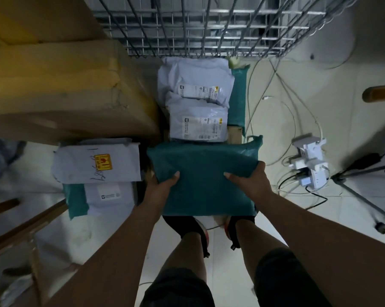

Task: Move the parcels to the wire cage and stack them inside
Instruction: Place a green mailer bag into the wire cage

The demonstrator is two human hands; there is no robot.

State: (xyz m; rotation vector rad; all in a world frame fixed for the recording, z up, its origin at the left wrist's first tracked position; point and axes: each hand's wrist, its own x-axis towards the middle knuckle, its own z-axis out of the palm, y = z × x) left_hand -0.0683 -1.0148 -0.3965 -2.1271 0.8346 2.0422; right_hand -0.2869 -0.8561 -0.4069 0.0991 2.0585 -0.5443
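I hold a flat green parcel level in front of me, over my feet. My left hand grips its near left edge and my right hand its near right edge, thumbs on top. Beyond it on the floor lie two white labelled parcels, one overlapping the other, with another green parcel beside them. The wire cage stands at the far end, its mesh side facing me. To my left a white parcel with a yellow sticker rests on a white and green one.
Large cardboard boxes fill the left side. On the right floor lie a white power strip with tangled cables and a tripod leg. Wooden bars run along the lower left.
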